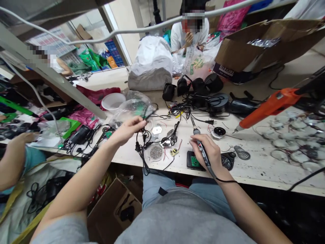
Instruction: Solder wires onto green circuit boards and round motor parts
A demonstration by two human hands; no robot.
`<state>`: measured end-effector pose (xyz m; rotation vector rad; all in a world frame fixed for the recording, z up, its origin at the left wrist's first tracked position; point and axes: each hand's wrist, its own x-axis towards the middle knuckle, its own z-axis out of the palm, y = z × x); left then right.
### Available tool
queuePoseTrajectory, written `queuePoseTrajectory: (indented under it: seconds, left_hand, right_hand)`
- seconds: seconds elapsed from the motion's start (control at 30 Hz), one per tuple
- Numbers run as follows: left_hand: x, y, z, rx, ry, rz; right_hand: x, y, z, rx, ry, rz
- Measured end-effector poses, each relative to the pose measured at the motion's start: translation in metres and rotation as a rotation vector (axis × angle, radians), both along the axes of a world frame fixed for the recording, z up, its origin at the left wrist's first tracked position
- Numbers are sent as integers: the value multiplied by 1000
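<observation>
**Left hand (128, 130) pinches a black cord (139, 146); right hand (204, 150) closes around a soldering iron (200, 145) on the bench (256, 171).**

A green circuit board (194, 162), partly hidden behind the right hand, sits near its tip's side, just beside a dish of small metal parts (155, 153). To the right lie an orange glue gun (269, 108), cut off by the frame, and round metal discs (291, 145). A white cable (162, 25) crosses the far view, past a white sack (151, 64) and a seated person (189, 35). Another person's arm (15, 159) enters at left. A cardboard box (243, 47) carries a "BLUE GIRL" label (228, 69).
</observation>
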<state>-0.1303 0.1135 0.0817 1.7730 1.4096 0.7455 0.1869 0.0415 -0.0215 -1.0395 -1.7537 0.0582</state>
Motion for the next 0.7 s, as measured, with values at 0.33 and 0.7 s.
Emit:
queuePoseTrajectory:
  seconds: [0.33, 0.7]
  left_hand:
    - [-7, -25, 36, 314, 281, -464]
    - [-20, -59, -4, 258, 475, -536]
  right_hand:
    - [-16, -17, 12, -282, 463, -33]
    - [-19, -5, 20, -405, 1050, -48]
